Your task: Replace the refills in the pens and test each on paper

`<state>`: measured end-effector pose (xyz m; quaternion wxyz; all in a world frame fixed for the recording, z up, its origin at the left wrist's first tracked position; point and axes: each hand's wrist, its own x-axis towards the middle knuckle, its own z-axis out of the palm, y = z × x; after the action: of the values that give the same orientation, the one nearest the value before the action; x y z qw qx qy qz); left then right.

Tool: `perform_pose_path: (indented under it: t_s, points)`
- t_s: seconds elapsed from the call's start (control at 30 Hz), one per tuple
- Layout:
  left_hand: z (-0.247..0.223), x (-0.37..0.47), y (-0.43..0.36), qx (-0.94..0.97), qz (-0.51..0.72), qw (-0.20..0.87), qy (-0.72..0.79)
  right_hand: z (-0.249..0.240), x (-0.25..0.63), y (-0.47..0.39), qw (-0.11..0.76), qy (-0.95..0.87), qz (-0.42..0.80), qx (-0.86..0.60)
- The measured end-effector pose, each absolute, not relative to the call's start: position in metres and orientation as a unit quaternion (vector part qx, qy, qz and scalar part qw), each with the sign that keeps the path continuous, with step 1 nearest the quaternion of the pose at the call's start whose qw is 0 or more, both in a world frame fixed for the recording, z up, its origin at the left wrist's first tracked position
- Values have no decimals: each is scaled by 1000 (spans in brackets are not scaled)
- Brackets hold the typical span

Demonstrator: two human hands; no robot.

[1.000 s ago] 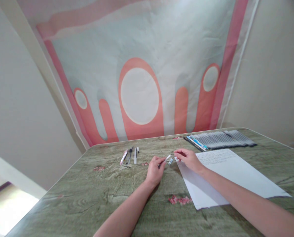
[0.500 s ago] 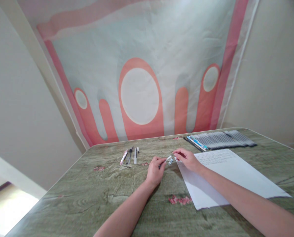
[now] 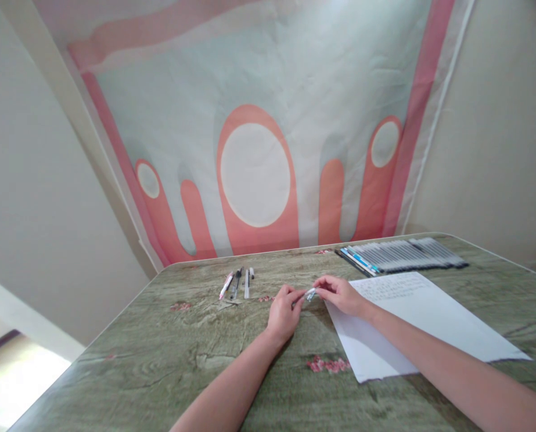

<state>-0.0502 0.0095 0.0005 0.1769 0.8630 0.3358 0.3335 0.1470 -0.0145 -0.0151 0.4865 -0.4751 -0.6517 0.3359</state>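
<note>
A slim white-and-dark pen lies between the left hand and right hand, above the green wood-grain surface; the left fingers pinch it, while the right fingers close at its other end, their grip unclear. The white handwritten paper sheet extends beneath the right forearm.

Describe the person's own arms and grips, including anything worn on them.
The left grip and right grip are human hands, without gloves. No watch or bracelet shows at either wrist. The left forearm and right forearm are uncovered, with no sleeve in view and no visible markings. Whether there are rings is too small to tell.
</note>
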Motion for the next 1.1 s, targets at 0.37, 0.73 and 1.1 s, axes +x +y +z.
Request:
perform_pose_path:
  t_s: [0.37, 0.73, 1.1]
  points:
    - [8, -52, 4, 888, 305, 122, 321, -6, 147, -23, 400, -720, 191, -534]
    - [6, -53, 7, 883, 305, 122, 336, -3, 145, -24, 430, -717, 221, -503]
    - [6, -53, 7, 880, 308, 129, 338, -5, 146, -22, 443, -705, 236, -501]
